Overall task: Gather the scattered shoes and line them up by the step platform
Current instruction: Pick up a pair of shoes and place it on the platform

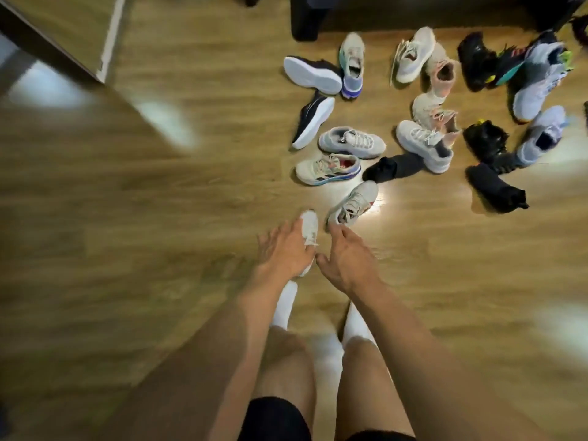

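Nearest the lens: white socks (284, 308), planted on wood floor (159, 218); stance bent forward, evidently for reach.

Just beyond: left hand (284, 253), laid over white sneaker (309, 222), fingers draped round its upper, presumably to lift; toe pokes out ahead. Right hand (345, 259), fingers loosely spread, thumb apart, tips touching heel of grey sneaker (354, 203), nothing pinched yet; probably lines up a second pickup.

Middle ground: cream sneaker (327, 170), three dark stripes on side, no lettering legible; pale grey sneaker (351, 142) just behind; black sock (381, 168) beside.

Farther: remaining shoes (413, 55), strewn, some tipped sole-outward, several touching or overlapping; none lined up.

Farthest: dark block (307, 23), possibly the step platform; cannot tell. No brand names readable anywhere, owing to blur.
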`<action>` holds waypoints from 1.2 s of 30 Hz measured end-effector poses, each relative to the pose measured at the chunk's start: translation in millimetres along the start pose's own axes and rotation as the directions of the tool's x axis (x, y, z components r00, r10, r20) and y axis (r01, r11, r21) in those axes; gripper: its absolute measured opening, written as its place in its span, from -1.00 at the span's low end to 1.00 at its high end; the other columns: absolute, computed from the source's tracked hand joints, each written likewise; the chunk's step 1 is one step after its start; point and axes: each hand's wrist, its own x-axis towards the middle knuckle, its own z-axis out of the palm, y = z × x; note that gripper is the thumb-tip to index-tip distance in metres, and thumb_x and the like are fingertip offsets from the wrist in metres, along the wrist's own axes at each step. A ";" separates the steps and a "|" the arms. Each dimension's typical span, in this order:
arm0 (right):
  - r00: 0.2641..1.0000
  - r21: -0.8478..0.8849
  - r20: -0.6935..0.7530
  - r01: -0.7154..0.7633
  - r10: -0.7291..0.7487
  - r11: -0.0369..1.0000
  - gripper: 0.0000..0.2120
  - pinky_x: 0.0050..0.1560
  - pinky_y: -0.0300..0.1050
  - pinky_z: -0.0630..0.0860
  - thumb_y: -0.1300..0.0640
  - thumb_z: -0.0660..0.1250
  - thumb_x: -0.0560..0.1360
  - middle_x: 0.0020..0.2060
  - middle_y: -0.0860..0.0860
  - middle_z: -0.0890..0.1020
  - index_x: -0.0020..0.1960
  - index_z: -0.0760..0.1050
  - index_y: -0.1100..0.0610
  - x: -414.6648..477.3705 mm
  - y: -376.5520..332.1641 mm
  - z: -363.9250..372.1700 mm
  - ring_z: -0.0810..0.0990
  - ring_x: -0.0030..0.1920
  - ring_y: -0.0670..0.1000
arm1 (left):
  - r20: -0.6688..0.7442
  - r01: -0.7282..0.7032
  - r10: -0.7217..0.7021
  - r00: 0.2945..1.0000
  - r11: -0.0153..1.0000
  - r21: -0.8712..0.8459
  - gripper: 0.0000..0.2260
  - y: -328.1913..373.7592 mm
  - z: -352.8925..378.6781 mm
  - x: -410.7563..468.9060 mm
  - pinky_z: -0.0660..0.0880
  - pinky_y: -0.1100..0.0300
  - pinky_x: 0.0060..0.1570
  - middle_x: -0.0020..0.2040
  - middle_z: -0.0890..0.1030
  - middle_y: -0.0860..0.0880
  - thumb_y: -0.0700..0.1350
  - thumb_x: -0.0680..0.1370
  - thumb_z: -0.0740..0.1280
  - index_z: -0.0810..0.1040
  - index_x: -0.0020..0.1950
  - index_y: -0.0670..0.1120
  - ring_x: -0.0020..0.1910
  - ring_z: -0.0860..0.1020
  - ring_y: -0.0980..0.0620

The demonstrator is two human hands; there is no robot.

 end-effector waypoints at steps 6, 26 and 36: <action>0.986 0.048 0.124 0.108 -0.113 0.993 -0.39 0.23 0.07 0.44 0.02 0.29 0.48 0.32 0.19 0.40 0.45 0.17 0.15 100.9 65.3 95.0 0.41 0.29 0.21 | 0.018 0.145 -0.143 0.989 0.979 -0.147 -0.44 -5.5 111.2 101.1 0.26 -0.15 0.35 0.38 0.40 -0.12 0.07 0.52 0.22 0.17 0.49 0.02 0.36 0.37 -0.19; 0.994 0.075 0.090 0.059 -0.065 0.995 -0.27 0.06 0.04 0.46 0.17 0.17 0.54 0.10 0.25 0.57 0.57 -0.18 0.10 272.6 140.7 355.6 0.56 0.07 0.24 | -0.171 0.288 -0.338 0.925 0.920 -0.265 -0.62 -64.0 347.0 293.1 0.46 -0.03 0.01 0.13 0.57 -0.21 -0.16 0.60 0.15 0.23 0.41 -0.18 0.10 0.54 -0.25; 0.937 0.086 0.270 0.205 -0.221 0.975 -0.21 0.17 0.05 0.48 0.20 0.31 0.47 0.20 0.21 0.51 0.56 -0.06 0.01 296.4 126.3 330.2 0.52 0.16 0.23 | -0.031 0.419 -0.518 0.855 0.725 -0.547 -0.44 -65.2 346.0 296.6 0.41 -0.06 0.16 0.32 0.44 -0.28 -0.17 0.57 0.24 0.10 0.51 -0.22 0.26 0.46 -0.26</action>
